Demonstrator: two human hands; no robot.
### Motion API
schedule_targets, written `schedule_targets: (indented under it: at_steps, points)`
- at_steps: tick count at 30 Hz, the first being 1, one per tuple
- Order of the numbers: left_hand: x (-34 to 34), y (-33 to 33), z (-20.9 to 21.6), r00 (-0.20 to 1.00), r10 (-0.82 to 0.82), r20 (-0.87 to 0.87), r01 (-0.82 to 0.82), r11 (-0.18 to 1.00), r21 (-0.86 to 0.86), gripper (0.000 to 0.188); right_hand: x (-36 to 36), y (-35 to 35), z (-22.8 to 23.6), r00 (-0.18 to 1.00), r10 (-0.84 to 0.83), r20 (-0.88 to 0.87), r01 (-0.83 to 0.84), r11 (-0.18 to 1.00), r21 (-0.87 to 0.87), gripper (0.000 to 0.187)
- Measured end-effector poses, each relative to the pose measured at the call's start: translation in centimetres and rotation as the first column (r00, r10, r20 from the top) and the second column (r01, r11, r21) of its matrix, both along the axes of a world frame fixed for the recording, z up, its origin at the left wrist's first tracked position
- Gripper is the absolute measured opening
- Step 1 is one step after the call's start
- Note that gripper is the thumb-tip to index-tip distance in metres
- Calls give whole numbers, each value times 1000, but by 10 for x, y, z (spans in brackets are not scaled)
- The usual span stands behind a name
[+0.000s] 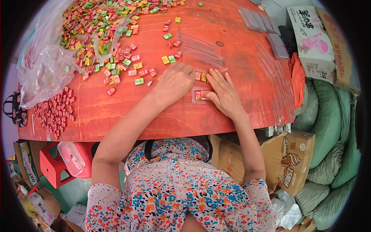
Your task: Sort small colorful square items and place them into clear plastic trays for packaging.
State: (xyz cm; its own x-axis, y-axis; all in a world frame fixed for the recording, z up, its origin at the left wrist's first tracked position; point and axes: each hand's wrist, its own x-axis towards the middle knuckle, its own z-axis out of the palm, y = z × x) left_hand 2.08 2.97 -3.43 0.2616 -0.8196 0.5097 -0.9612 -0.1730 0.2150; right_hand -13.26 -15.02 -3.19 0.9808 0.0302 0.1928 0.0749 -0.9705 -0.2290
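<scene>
My left hand (176, 82) is closed on the red table, its fingers curled at the left end of a clear plastic tray. Whatever it pinches is hidden. Beside it, my right hand (224, 92) lies flat, fingers stretched out, over the same tray and a nearer one. Yellow and red little packets (200, 76) sit in the upper tray between the hands. In the nearer clear tray (194, 101), small red packets (198, 95) stand side by side, partly under my right thumb. Several loose packets (169, 59) lie just beyond my left hand.
A big pile of multicoloured packets (89, 23) spreads at the far left by a clear plastic bag (42, 69). Red packets (56, 112) heap at the near left. Stacked clear trays (276, 83) line the right side. Cartons (313, 46) and green sacks (326, 116) stand beyond the table.
</scene>
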Motion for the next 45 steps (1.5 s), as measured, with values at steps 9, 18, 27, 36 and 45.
schedule_targets:
  at_steps: [9,18,27,36,45]
  points:
    - [4,-10,10,988,-130,-82,144,970,194,21,-5,-7,-6,965,-179,190,43,828,560,44]
    - [-27,9,-5,994,-14,-107,26,994,105,51,-6,14,3,1000,-18,-11,17,996,-92,75]
    - [-66,20,-4,986,64,-153,-35,983,181,86,-25,14,16,994,19,-106,-38,983,-182,63]
    - [-8,61,-7,949,312,37,-314,939,141,75,86,3,24,997,2,81,-5,999,34,56]
    - [23,2,-11,952,303,46,-306,933,187,85,144,-25,-10,986,-156,-61,146,978,-147,58]
